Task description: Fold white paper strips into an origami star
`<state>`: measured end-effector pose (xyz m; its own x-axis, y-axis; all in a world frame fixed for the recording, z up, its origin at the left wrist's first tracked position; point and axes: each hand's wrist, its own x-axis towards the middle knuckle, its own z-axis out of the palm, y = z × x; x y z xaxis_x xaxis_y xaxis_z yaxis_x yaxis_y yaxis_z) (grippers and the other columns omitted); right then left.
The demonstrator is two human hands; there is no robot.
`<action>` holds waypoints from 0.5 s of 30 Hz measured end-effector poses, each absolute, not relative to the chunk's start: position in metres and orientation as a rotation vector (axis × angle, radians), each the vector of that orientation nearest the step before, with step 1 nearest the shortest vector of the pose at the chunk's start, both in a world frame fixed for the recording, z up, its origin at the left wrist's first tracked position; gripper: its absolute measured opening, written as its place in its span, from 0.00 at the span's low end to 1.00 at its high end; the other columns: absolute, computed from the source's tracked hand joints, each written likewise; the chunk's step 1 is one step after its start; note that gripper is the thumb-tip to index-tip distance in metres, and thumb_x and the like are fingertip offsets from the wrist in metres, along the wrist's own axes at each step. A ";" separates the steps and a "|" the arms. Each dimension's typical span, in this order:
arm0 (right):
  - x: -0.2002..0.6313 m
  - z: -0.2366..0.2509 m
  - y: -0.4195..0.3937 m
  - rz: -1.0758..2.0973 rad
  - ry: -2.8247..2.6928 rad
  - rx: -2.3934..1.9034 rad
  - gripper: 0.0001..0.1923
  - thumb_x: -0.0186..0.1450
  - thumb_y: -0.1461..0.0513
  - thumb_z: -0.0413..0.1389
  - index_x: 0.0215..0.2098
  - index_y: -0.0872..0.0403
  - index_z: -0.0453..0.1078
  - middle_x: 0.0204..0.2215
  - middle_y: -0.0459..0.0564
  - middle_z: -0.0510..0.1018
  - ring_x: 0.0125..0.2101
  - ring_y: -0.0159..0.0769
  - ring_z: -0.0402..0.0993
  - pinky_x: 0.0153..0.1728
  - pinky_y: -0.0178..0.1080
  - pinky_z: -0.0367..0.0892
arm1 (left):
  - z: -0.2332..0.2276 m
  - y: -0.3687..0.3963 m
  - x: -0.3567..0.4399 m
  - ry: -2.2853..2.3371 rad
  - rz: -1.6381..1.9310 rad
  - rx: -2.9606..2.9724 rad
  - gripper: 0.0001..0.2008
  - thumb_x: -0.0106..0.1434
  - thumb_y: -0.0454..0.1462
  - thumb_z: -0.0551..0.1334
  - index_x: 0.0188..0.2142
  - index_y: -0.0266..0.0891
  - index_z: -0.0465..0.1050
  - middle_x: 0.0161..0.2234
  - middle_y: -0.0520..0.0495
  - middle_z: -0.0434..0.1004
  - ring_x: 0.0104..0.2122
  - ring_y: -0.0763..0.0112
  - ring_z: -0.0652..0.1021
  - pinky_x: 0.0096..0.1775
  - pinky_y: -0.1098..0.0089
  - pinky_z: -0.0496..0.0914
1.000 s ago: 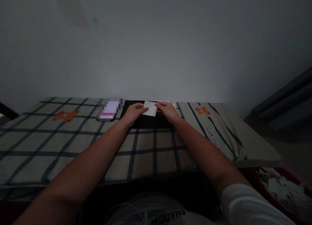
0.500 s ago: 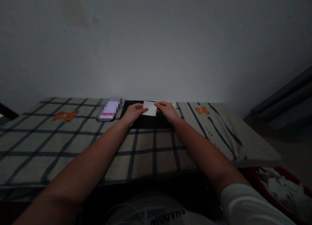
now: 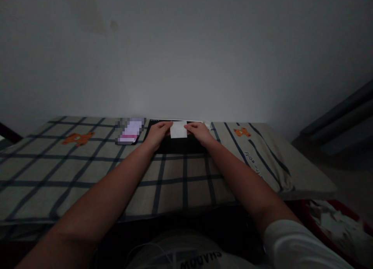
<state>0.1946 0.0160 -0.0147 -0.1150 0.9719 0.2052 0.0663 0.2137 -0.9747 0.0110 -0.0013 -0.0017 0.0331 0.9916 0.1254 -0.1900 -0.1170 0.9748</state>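
One pale wall (image 3: 186, 59) stands at twelve o'clock, directly behind the far edge of a single table covered by a checked cloth (image 3: 175, 191). Clock directions here are taken from the white paper in the middle, with twelve pointing away from the person. The table's near edge runs across six o'clock, and a broad strip of cloth lies between it and the mat. One red bin (image 3: 348, 210) sits beyond that edge at four o'clock, lower than the tabletop, holding many pale scraps (image 3: 335, 224), too jumbled to count. One white sleeve (image 3: 294, 241) also shows towards four o'clock.

One black mat (image 3: 180, 147) lies near the wall, with a narrow band of it visible on the six o'clock side of the paper. Two hands rest over its sides: the left hand (image 3: 157, 133) at nine o'clock, the right hand (image 3: 200, 132) at three. One phone-like device (image 3: 131, 131), its face pixelated, lies farther out at nine, apart from the left hand. Two orange bear figures (image 3: 242, 132) mark the cloth, one well out at nine, one at three.

The one white paper (image 3: 178, 130) is above the mat, between the hands; each pinches one side edge, thumb against fingers. Whether it touches the mat, I cannot tell.
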 end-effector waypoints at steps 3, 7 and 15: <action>0.195 -0.016 0.016 1.085 -1.444 -1.038 0.10 0.54 0.58 0.60 0.30 0.57 0.74 0.26 0.47 0.76 0.25 0.28 0.69 0.32 0.35 0.66 | 0.000 -0.002 0.011 1.009 1.386 1.187 0.17 0.46 0.45 0.68 0.30 0.35 0.76 0.32 0.45 0.77 0.31 0.68 0.75 0.36 0.68 0.69; 0.194 -0.015 0.015 1.071 -1.458 -1.030 0.10 0.53 0.58 0.60 0.29 0.57 0.74 0.25 0.47 0.76 0.25 0.28 0.69 0.31 0.34 0.65 | 0.000 -0.002 0.011 1.049 1.425 1.212 0.16 0.46 0.45 0.68 0.30 0.34 0.76 0.31 0.45 0.77 0.31 0.67 0.75 0.36 0.67 0.69; 0.194 -0.016 0.015 1.073 -1.477 -1.023 0.11 0.53 0.57 0.60 0.29 0.57 0.74 0.25 0.47 0.76 0.25 0.28 0.68 0.32 0.35 0.64 | 0.001 -0.002 0.009 1.147 1.456 1.280 0.12 0.49 0.43 0.66 0.29 0.34 0.76 0.28 0.46 0.76 0.29 0.69 0.74 0.34 0.69 0.69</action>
<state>0.1939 0.0147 -0.0161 -0.1407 0.9615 0.2362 0.0727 0.2480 -0.9660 0.0094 -0.0023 0.0006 -0.1040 0.9735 0.2036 -0.0296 -0.2077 0.9777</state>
